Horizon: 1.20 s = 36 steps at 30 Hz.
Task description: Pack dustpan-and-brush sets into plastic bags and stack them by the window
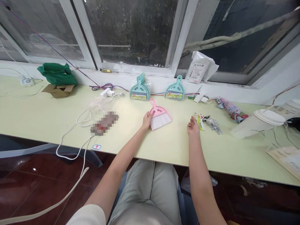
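Note:
My left hand grips the left edge of a pink dustpan with a white-bristled brush nested in it. The set lies on the table, handle pointing at the window. Further right, my right hand has its fingers curled in a pinch at the edge of a yellow-green printed label card. Beside the card is a small heap of silvery keychains or wrappers, too small to make out. Against the wall stand bagged teal dustpan sets, a stack on the left and one set on the right.
White paper cups stand at the right, near a folded umbrella. A white parcel bag leans on the window sill. White cables, a power strip, a cardboard box and a green bag occupy the left.

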{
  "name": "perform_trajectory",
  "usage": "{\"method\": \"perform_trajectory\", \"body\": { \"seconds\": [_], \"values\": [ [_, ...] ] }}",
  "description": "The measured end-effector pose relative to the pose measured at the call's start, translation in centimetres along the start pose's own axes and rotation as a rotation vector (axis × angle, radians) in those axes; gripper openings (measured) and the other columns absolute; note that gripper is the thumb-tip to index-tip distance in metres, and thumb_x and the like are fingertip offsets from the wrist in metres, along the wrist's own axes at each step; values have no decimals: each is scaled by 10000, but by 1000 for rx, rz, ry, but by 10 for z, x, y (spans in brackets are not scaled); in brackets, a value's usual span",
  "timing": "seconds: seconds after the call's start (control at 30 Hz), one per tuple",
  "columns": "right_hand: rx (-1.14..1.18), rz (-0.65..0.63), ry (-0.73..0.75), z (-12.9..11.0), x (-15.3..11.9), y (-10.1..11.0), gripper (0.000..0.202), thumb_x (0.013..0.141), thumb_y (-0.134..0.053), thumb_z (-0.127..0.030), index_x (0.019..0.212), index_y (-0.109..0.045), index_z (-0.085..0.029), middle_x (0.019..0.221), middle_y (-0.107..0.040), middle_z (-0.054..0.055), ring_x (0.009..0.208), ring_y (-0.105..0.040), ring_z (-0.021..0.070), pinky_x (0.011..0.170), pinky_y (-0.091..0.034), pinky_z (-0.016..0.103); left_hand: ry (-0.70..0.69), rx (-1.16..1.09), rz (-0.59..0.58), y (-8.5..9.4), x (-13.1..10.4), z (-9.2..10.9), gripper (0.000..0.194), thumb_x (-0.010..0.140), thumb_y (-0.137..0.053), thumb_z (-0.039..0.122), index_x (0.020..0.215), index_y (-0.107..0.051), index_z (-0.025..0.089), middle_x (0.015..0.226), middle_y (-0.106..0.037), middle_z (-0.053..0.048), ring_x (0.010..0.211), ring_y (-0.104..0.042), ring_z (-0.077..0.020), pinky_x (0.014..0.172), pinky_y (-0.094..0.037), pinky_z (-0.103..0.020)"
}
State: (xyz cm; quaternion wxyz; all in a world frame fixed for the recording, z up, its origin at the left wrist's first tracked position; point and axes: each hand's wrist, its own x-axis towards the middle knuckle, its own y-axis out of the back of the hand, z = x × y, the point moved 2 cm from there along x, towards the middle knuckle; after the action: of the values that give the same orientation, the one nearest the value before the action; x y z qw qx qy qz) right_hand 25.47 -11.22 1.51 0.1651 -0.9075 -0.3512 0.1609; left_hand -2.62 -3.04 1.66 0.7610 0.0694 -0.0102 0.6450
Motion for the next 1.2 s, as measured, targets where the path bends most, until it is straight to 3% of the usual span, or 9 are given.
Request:
{"method": "perform_trajectory", "body": {
  "seconds": [0.1, 0.17, 0.23, 0.33, 0.47, 0.63, 0.83, 1.0, 1.2],
  "values": [
    [-370, -59, 298, 8, -33, -29, 290, 858, -533, -453, 936, -648, -199, 744, -638, -6, 534, -523, 82, 518, -445, 193, -85, 49, 52, -3, -11, 10, 479, 912, -409, 517, 1169, -585, 153, 1167, -643, -117, 1073, -582, -237, 930, -421, -339],
    [-653, -208, 602, 13, -61, -53, 296, 866, -517, -445, 963, -662, -206, 956, -663, 53, 833, -603, 161, 767, -497, 288, -187, 102, 3, -9, -24, 18, 496, 938, -358, 516, 1243, -559, 180, 1204, -640, -97, 1096, -584, -232, 949, -411, -334],
    [-842, -339, 830, 20, -84, -71, 309, 884, -495, -431, 1042, -647, -214, 1109, -624, 89, 1070, -541, 222, 943, -435, 382, -280, 169, -63, -14, -39, 26, 537, 951, -316, 527, 1331, -504, 198, 1243, -631, -93, 1100, -593, -238, 948, -413, -336],
    [-918, -406, 1004, 22, -99, -81, 301, 923, -441, -403, 1064, -608, -195, 1127, -582, 113, 1137, -486, 243, 996, -380, 417, -382, 303, -136, -15, -54, 34, 591, 951, -288, 542, 1425, -417, 212, 1320, -589, -95, 1102, -604, -249, 946, -417, -338],
    [-916, -319, 1046, 17, -95, -78, 271, 929, -435, -425, 922, -578, -195, 967, -555, 95, 996, -496, 246, 911, -406, 398, -454, 385, -201, -10, -52, 39, 602, 952, -252, 551, 1426, -430, 225, 1358, -564, -83, 1108, -606, -233, 948, -422, -312],
    [-924, -253, 1037, 17, -93, -80, 274, 939, -396, -433, 909, -547, -206, 946, -521, 87, 952, -475, 248, 878, -400, 397, -459, 342, -221, -9, -40, 41, 601, 972, -234, 504, 1441, -399, 167, 1100, -692, -102, 918, -654, -209, 858, -467, -317],
    [-861, -200, 1010, 21, -89, -86, 279, 903, -472, -485, 921, -531, -214, 954, -518, 76, 948, -479, 246, 865, -406, 393, -471, 264, -240, -14, -29, 45, 485, 968, -321, 393, 1397, -444, 205, 1191, -665, -94, 992, -645, -196, 890, -471, -319],
    [-836, -164, 973, 19, -88, -86, 259, 898, -485, -479, 909, -532, -224, 950, -521, 69, 950, -484, 241, 868, -410, 384, -468, 387, -307, -10, -23, 49, 530, 905, -448, 310, 1425, -389, 225, 1209, -657, -85, 1002, -645, -196, 882, -486, -328],
    [-944, -233, 1014, 16, -96, -87, 287, 912, -474, -485, 905, -546, -207, 962, -547, 84, 955, -504, 244, 852, -392, 366, -564, 527, -141, -7, -34, 38, 581, 842, -571, 323, 1400, -445, 217, 1153, -671, -96, 939, -651, -202, 825, -482, -282]
  ]
}}
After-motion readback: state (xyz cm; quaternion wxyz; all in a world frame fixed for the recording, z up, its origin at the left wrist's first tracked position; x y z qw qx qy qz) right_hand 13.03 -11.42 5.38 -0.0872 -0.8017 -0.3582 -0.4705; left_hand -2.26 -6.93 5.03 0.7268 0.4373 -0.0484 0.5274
